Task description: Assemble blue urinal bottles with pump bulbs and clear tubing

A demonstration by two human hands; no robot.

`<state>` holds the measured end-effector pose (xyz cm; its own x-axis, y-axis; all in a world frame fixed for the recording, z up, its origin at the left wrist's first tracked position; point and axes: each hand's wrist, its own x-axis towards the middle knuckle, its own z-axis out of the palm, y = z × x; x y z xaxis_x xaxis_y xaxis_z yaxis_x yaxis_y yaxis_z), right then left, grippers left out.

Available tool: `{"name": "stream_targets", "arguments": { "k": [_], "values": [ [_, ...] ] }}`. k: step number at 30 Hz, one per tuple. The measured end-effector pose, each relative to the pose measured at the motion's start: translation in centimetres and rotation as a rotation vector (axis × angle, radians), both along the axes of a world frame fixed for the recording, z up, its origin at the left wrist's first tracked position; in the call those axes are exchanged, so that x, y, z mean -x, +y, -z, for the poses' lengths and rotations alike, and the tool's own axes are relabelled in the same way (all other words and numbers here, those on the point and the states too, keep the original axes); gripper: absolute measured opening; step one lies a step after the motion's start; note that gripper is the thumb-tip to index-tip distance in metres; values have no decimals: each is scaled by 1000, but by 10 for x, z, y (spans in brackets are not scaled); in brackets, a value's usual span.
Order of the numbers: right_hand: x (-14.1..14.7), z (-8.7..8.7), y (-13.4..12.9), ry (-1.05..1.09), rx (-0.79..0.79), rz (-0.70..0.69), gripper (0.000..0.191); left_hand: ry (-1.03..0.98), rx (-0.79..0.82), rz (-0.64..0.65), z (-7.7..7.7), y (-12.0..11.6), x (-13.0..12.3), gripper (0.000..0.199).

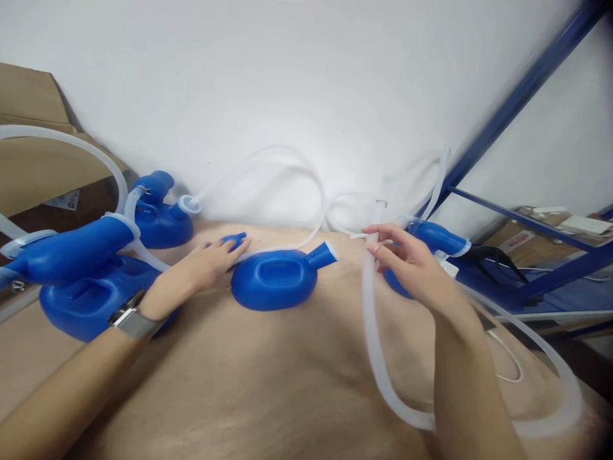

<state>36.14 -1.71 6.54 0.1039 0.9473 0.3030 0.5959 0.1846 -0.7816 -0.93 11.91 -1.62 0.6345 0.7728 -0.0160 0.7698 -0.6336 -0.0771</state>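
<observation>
Head camera view: a translucent white flexible tube (371, 306) is pinched between the thumb and fingers of the right hand (376, 246), its end near the far edge of the tan surface (287, 402). From there it bends toward the near edge, passes behind the right forearm and loops by the right edge. The left hand (213, 259) has its fingers bent over a small blue plastic piece (234, 241); whether they grip it cannot be told. Just beside that hand, toward the far edge, lies a flat oval blue plastic bottle (272, 281) with a moulded handle recess, its neck tilted toward the right hand.

Crowding the left edge are a large blue bottle (96, 300), partly covered by the left forearm, and a curved blue plastic funnel (81, 249) with a white rim. A second blue bottle (163, 225) stands at the far left corner, near a brown cardboard box (43, 147). Near the far right corner, the right hand partly hides a blue container (397, 282) beside another curved funnel (438, 237). A blue metal rack (517, 96) rises beyond.
</observation>
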Motion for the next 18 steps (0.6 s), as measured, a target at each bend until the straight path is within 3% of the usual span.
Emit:
{"name": "stream_targets", "arguments": {
  "k": [2, 4, 5, 7, 9, 11, 13, 15, 16, 18],
  "values": [
    [29, -6, -16, -28, -72, -45, 46, -107, -15, 111, -21, -25, -12, 94],
    [59, -2, -25, -52, -88, -119, 54, -346, 58, 290, -36, -56, -26, 103],
    [74, 2, -28, -58, -96, -177, 58, -477, 129, 371, -41, -72, -34, 110],
    [97, 10, -30, -72, -116, -279, 64, -747, 291, 410, -44, -101, -49, 125],
    [112, 14, -32, -92, -136, -351, 62, -972, 431, 367, -42, -119, -62, 109],
    [116, 14, -38, -133, -140, -409, 54, -1165, 541, 314, -41, -125, -69, 78],
    [104, 12, -44, -172, -138, -420, 47, -1313, 633, 270, -44, -121, -70, 52],
    [68, 14, -49, -208, -124, -310, 45, -1405, 692, 211, -54, -114, -63, 37],
    [41, 17, -50, -254, -95, -199, 42, -1450, 707, 174, -62, -111, -56, 32],
    [-28, 27, -49, -379, -39, 207, 39, -1552, 707, 92, -79, -105, -38, 27]
  ]
}}
